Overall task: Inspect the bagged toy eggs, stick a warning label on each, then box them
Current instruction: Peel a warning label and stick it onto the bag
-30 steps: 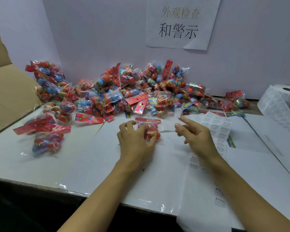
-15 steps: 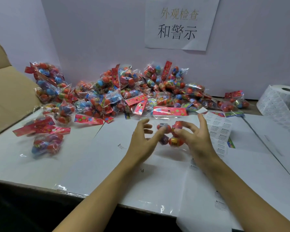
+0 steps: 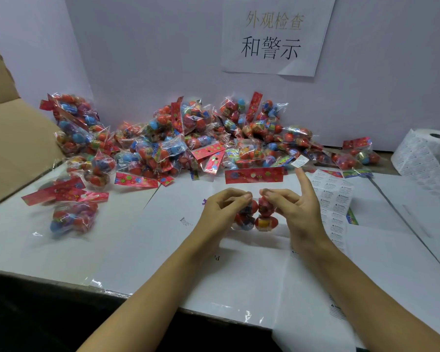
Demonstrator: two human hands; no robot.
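Here the small clear crinkly bag of red toy eggs (image 3: pixel 255 214) hangs above the desk (image 3: pixel 137 240), pinched by left hand (image 3: pixel 220 212) and right hand (image 3: pixel 294 212); light, slippery film, best gripped around the hard eggs.

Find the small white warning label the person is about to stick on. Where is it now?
In the head view, the warning label sits on the raised fingertip of the right hand, right of centre, just in front of the pile of bags.
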